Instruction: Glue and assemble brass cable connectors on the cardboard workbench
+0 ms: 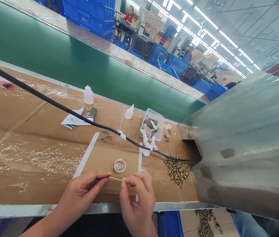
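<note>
The table's metal rim (100,208) runs beneath both wrists, and the green belt (85,62) bounds the far side. Leftward the table (31,138) stretches wide, flecked white; rightward, room ends at a heap (177,171) of small parts and the steel housing (238,144). A black cable (62,108) slants across, beyond the hands.

The stick (115,178) is between the hands, over the near part of the taped sheet (104,158) — its long axis runs nearly left to right, the left end slightly farther from the person. The left hand (81,191) pinches a small piece (108,176) between thumb and forefinger; the right hand (139,194) pinches the stick's right end, fingers curled. The stick's left end points at the piece and seems to touch it, though fingertips partly hide it. The cup (119,166) stands just beyond the stick.
</note>
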Action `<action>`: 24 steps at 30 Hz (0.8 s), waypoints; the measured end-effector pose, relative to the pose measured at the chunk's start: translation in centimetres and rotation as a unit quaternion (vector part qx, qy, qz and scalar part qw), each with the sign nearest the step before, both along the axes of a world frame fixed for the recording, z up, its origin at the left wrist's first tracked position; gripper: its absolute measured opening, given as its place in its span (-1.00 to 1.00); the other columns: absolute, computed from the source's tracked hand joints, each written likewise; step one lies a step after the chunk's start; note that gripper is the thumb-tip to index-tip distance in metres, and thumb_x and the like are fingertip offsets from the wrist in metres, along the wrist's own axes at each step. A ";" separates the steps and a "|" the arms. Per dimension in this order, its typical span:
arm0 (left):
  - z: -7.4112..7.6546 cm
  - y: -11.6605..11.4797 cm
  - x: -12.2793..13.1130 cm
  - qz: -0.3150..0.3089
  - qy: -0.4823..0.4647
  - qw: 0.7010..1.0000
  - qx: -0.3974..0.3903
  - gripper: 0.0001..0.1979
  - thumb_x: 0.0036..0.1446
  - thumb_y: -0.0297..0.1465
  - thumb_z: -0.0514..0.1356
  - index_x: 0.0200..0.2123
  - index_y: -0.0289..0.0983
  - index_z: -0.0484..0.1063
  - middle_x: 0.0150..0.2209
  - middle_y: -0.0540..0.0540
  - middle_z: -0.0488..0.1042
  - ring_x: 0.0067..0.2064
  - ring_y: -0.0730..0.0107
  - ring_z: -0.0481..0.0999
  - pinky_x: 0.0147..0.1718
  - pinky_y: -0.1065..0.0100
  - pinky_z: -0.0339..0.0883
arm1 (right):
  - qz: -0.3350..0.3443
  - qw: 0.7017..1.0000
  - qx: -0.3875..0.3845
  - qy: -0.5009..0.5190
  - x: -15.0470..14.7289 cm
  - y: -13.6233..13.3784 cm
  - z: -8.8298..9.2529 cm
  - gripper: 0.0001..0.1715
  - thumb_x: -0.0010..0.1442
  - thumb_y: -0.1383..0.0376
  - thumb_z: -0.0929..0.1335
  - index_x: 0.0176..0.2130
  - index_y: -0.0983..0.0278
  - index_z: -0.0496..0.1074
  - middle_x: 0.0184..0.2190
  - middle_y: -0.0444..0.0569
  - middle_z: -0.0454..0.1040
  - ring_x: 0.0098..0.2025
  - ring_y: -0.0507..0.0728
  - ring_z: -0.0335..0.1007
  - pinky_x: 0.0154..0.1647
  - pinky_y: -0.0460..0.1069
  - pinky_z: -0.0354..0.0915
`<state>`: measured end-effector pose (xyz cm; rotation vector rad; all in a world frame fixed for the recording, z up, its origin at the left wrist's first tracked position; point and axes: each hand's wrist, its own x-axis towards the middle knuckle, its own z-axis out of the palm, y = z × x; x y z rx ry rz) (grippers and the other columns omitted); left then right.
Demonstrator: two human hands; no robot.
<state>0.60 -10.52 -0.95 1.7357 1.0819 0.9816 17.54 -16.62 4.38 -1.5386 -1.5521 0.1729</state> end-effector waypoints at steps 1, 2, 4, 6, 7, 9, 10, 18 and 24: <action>0.0 0.0 0.0 -0.002 0.001 1.000 0.000 -0.84 0.12 -0.28 0.25 -0.22 -0.10 0.58 -0.29 0.07 0.64 -0.29 0.41 0.63 -0.27 0.57 0.49 | -0.003 1.000 -0.003 0.003 0.0 0.0 0.0 -0.88 0.21 0.43 0.30 -0.28 0.22 0.39 -0.34 -0.06 0.38 -0.27 0.10 0.33 -0.23 0.00 0.26; -0.1 0.0 0.0 -0.005 0.003 1.000 0.000 -0.84 0.12 -0.29 0.25 -0.22 -0.09 0.58 -0.29 0.08 0.64 -0.29 0.42 0.63 -0.26 0.57 0.49 | -0.006 1.000 -0.006 0.006 0.0 0.1 -0.1 -0.88 0.21 0.43 0.30 -0.28 0.22 0.39 -0.33 -0.06 0.38 -0.26 0.10 0.33 -0.23 0.00 0.26; -0.1 0.1 -0.1 -0.013 0.005 1.000 -0.003 -0.84 0.13 -0.29 0.25 -0.21 -0.08 0.58 -0.27 0.08 0.64 -0.27 0.42 0.63 -0.25 0.57 0.49 | -0.007 1.000 -0.010 0.013 0.0 0.1 -0.1 -0.88 0.22 0.42 0.30 -0.28 0.22 0.40 -0.33 -0.06 0.38 -0.25 0.10 0.33 -0.22 0.01 0.26; -0.1 0.1 -0.1 -0.018 0.003 1.000 -0.010 -0.84 0.13 -0.28 0.24 -0.21 -0.09 0.58 -0.27 0.06 0.63 -0.26 0.39 0.63 -0.24 0.54 0.50 | -0.007 1.000 -0.014 0.019 0.0 0.2 -0.1 -0.89 0.23 0.41 0.30 -0.29 0.22 0.40 -0.34 -0.06 0.39 -0.26 0.10 0.33 -0.22 0.01 0.26; -0.1 0.1 -0.1 -0.020 0.002 1.000 -0.015 -0.83 0.13 -0.27 0.24 -0.21 -0.10 0.58 -0.27 0.05 0.64 -0.26 0.37 0.63 -0.24 0.52 0.50 | -0.008 1.000 -0.015 0.020 0.0 0.2 -0.1 -0.89 0.23 0.41 0.30 -0.29 0.22 0.40 -0.34 -0.06 0.39 -0.26 0.10 0.33 -0.22 0.00 0.27; -0.2 0.1 -0.1 -0.022 0.002 0.999 -0.027 -0.81 0.14 -0.25 0.23 -0.21 -0.13 0.58 -0.27 0.02 0.64 -0.26 0.33 0.63 -0.24 0.48 0.52 | -0.011 1.000 -0.015 0.022 0.1 0.2 0.0 -0.89 0.23 0.40 0.30 -0.30 0.23 0.41 -0.35 -0.06 0.39 -0.28 0.09 0.34 -0.24 0.00 0.27; -0.3 0.1 -0.1 -0.023 0.004 0.999 -0.033 -0.81 0.14 -0.25 0.23 -0.21 -0.13 0.58 -0.27 0.01 0.63 -0.26 0.33 0.63 -0.25 0.48 0.52 | -0.013 1.000 -0.013 0.023 0.1 0.2 0.2 -0.89 0.23 0.40 0.30 -0.31 0.23 0.41 -0.36 -0.06 0.39 -0.28 0.09 0.34 -0.25 -0.01 0.28; -0.8 0.1 -0.2 -0.024 0.000 0.999 -0.045 -0.82 0.14 -0.26 0.24 -0.18 -0.08 0.57 -0.25 0.07 0.63 -0.24 0.41 0.62 -0.20 0.55 0.48 | -0.009 0.999 -0.017 0.031 0.3 0.1 0.4 -0.89 0.23 0.40 0.30 -0.32 0.24 0.41 -0.37 -0.07 0.39 -0.29 0.09 0.33 -0.25 -0.01 0.26; -0.8 -0.1 -0.3 -0.037 -0.009 0.996 -0.077 -0.81 0.15 -0.26 0.23 -0.17 -0.12 0.56 -0.25 0.02 0.62 -0.24 0.39 0.61 -0.20 0.51 0.50 | -0.038 0.999 -0.015 0.019 1.0 0.6 0.1 -0.89 0.23 0.40 0.31 -0.31 0.23 0.41 -0.35 -0.07 0.37 -0.26 0.09 0.30 -0.23 0.00 0.23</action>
